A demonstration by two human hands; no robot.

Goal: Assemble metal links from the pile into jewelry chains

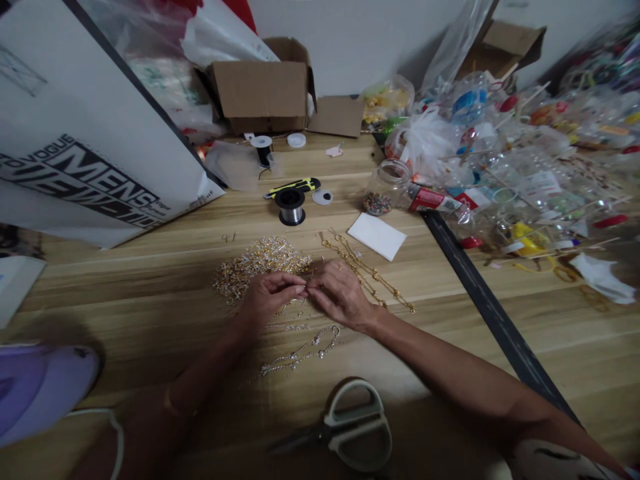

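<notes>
My left hand (270, 293) and my right hand (337, 293) meet fingertip to fingertip over the wooden floor (150, 287), both pinched on a thin piece of chain too small to make out clearly. Just beyond them lies a heap of small gold and silver chain pieces (257, 263). Gold chains (370, 273) stretch out to the right of my right hand. Finished beaded chain lengths (300, 350) lie below my hands. Grey-handled scissors (345, 430) rest near me, between my forearms.
A wire spool (291, 207), a yellow-black cutter (295, 187), a white card (377, 235) and a bead jar (385, 193) lie farther off. A cardboard box (263, 87) stands at the back. Plastic bags and bottles (520, 160) crowd the right. A large white bag (80, 133) leans at left.
</notes>
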